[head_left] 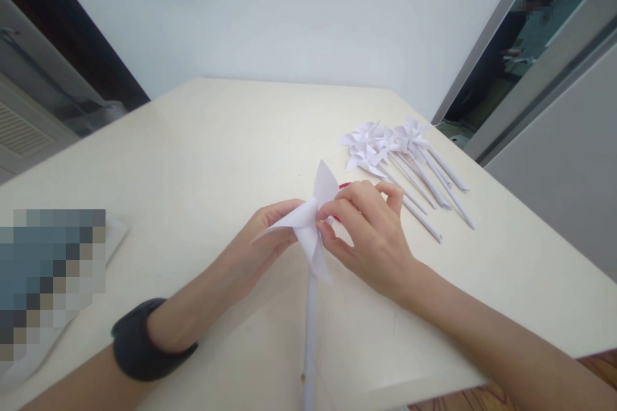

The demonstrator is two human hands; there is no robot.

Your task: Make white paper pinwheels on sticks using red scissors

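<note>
A white paper pinwheel [306,215] with a rolled paper stick [310,334] is between my two hands, its stick pointing down toward the front of the table. My left hand [263,237] grips it from behind, with the fingers partly hidden by the paper blades. On the other side, my right hand [369,231] pinches at the centre of the blades with thumb and forefinger. Whether a pin or other small thing is in that pinch cannot be made out. Part of a red object [344,185] shows behind my right hand, mostly covered.
Several finished-looking paper pinwheels [371,141] lie piled at the right of the pale table [231,135]. A blurred-out flat item [53,276] lies at the left edge. A wall [308,13] stands behind. Through an opening at upper right a person [501,45] is visible.
</note>
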